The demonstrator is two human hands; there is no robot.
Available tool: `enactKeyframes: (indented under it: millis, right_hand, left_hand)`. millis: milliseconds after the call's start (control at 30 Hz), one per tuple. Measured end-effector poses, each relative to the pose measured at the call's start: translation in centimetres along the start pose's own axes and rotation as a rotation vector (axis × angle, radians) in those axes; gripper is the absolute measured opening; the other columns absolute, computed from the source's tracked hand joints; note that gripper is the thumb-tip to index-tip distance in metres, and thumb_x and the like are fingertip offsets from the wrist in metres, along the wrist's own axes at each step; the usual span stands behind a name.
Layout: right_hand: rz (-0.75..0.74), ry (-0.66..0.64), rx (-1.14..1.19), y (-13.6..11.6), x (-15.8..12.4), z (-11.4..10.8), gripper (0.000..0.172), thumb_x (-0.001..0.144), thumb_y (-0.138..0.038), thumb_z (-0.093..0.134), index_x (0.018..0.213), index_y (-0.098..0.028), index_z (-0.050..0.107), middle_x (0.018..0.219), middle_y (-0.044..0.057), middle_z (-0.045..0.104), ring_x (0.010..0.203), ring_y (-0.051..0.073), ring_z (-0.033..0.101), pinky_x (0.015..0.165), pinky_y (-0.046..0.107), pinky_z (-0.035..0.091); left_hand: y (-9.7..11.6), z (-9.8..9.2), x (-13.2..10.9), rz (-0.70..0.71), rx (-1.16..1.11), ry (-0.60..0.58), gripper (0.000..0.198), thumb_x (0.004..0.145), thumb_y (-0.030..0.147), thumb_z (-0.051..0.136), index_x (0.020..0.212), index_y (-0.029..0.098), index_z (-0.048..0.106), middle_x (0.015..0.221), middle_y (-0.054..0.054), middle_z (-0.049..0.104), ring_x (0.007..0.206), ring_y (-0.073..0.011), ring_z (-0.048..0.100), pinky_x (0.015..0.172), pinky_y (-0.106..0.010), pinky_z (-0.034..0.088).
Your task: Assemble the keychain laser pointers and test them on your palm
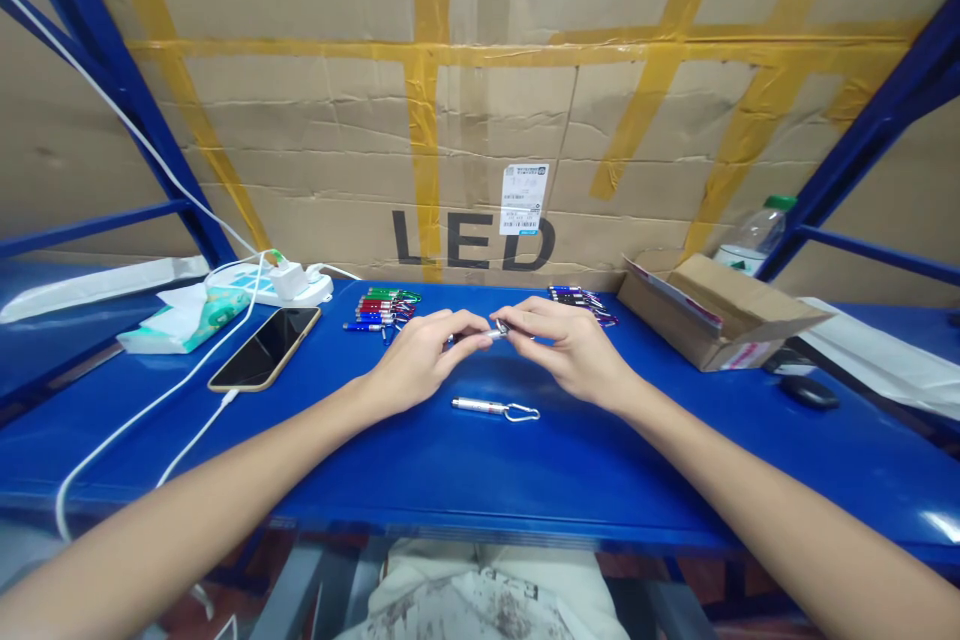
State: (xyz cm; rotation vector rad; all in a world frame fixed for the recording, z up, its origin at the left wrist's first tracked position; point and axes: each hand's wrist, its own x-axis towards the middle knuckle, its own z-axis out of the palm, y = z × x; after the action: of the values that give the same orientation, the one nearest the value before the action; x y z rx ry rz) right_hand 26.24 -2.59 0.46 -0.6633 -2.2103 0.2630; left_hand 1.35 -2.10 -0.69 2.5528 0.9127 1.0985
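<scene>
My left hand (429, 352) and my right hand (566, 345) meet above the middle of the blue table. Between their fingertips is a small silver keychain flashlight (495, 332), with my left fingers closed on its body and my right fingers pinching its other end. Fingers cover much of it. Just below, a second silver keychain flashlight (480, 406) lies on the table, its carabiner clip (521, 412) pointing right. Beyond my left hand lies a group of green, red and blue keychain flashlights (379, 308). Another group of dark and coloured keychain flashlights (577, 300) lies behind my right hand.
On the left are a phone (266, 350) on a white cable, a tissue pack (184, 320) and a power strip (292, 290). An open cardboard box (720, 315), a black mouse-like object (808, 392) and a bottle (754, 235) stand right. Taped cardboard (337, 140) walls the back.
</scene>
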Motion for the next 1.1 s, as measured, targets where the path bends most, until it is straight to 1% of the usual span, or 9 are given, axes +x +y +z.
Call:
enactKeyframes:
  millis: [167,267,333,400,500,600,733,967,1100]
  right_hand:
    - [0.030,-0.028,0.006,0.2,0.1,0.0,0.028,0.109,-0.031,0.056,0.126,-0.029,0.079,0.116,0.008,0.077,0.103,0.023,0.072,0.094,0.038,0.056]
    - [0.064,-0.047,-0.017,0.9,0.0,-0.1,0.025,0.108,-0.034,0.060,0.124,-0.027,0.079,0.111,0.008,0.077,0.097,0.023,0.071,0.090,0.037,0.056]
    - [0.077,-0.041,-0.031,1.6,-0.1,-0.2,0.026,0.106,-0.035,0.063,0.127,-0.026,0.077,0.109,0.007,0.076,0.091,0.022,0.070,0.086,0.037,0.055]
    - [0.069,-0.044,-0.045,2.1,-0.1,-0.5,0.026,0.107,-0.036,0.063,0.127,-0.025,0.076,0.105,0.007,0.075,0.090,0.022,0.069,0.086,0.038,0.055]
    - [0.072,-0.061,-0.046,2.3,0.0,-0.8,0.023,0.108,-0.038,0.061,0.118,-0.024,0.076,0.102,0.008,0.076,0.094,0.024,0.070,0.087,0.038,0.054]
    - [0.166,-0.107,0.005,1.8,0.0,-1.0,0.025,0.110,-0.041,0.056,0.107,-0.023,0.072,0.096,0.006,0.075,0.086,0.021,0.070,0.081,0.035,0.053]
    - [0.280,-0.204,0.104,1.4,0.0,-1.0,0.027,0.111,-0.042,0.052,0.105,-0.022,0.069,0.088,0.002,0.072,0.076,0.018,0.068,0.074,0.031,0.051]
    - [0.325,-0.263,0.155,1.8,-0.1,-1.0,0.029,0.108,-0.044,0.055,0.100,-0.021,0.070,0.087,0.002,0.074,0.078,0.019,0.067,0.075,0.031,0.051]
    - [0.314,-0.287,0.134,1.8,0.0,-1.0,0.020,0.102,-0.040,0.063,0.098,-0.021,0.068,0.090,0.002,0.073,0.077,0.018,0.063,0.071,0.030,0.050]
  left_hand:
    - [-0.2,0.0,0.0,-0.026,0.022,0.055,0.021,0.111,0.037,0.058,0.113,0.023,0.073,0.107,-0.002,0.081,0.094,-0.0191,0.072,0.084,-0.030,0.051]
    - [-0.5,0.1,0.0,-0.049,0.059,0.051,0.020,0.110,0.038,0.059,0.112,0.023,0.073,0.105,-0.002,0.080,0.092,-0.0194,0.071,0.084,-0.031,0.051]
    - [-0.7,0.0,0.0,-0.071,0.079,0.040,0.020,0.109,0.039,0.061,0.112,0.023,0.073,0.103,-0.002,0.080,0.089,-0.0191,0.070,0.081,-0.031,0.050]
    - [-0.9,0.0,0.1,-0.088,0.111,0.027,0.020,0.108,0.040,0.063,0.112,0.023,0.073,0.101,-0.002,0.079,0.086,-0.0191,0.068,0.079,-0.031,0.049]
    - [-1.1,-0.1,0.1,-0.086,0.163,0.005,0.019,0.106,0.039,0.065,0.112,0.023,0.073,0.101,-0.003,0.078,0.086,-0.0200,0.067,0.080,-0.032,0.049]
    - [-1.2,-0.2,0.1,-0.069,0.188,-0.025,0.017,0.106,0.038,0.066,0.111,0.023,0.072,0.102,-0.003,0.077,0.089,-0.0209,0.067,0.081,-0.033,0.049]
    - [-1.1,-0.1,0.1,-0.054,0.198,-0.075,0.014,0.106,0.036,0.066,0.109,0.023,0.071,0.104,-0.003,0.077,0.094,-0.0220,0.068,0.082,-0.034,0.049]
    - [-1.2,-0.1,0.1,-0.055,0.167,-0.133,0.014,0.103,0.035,0.070,0.108,0.023,0.072,0.105,-0.004,0.077,0.095,-0.0232,0.069,0.084,-0.035,0.051]
    - [-1.2,0.0,0.1,-0.057,0.105,-0.178,0.011,0.101,0.032,0.071,0.107,0.023,0.072,0.105,-0.004,0.077,0.094,-0.0221,0.070,0.083,-0.033,0.052]
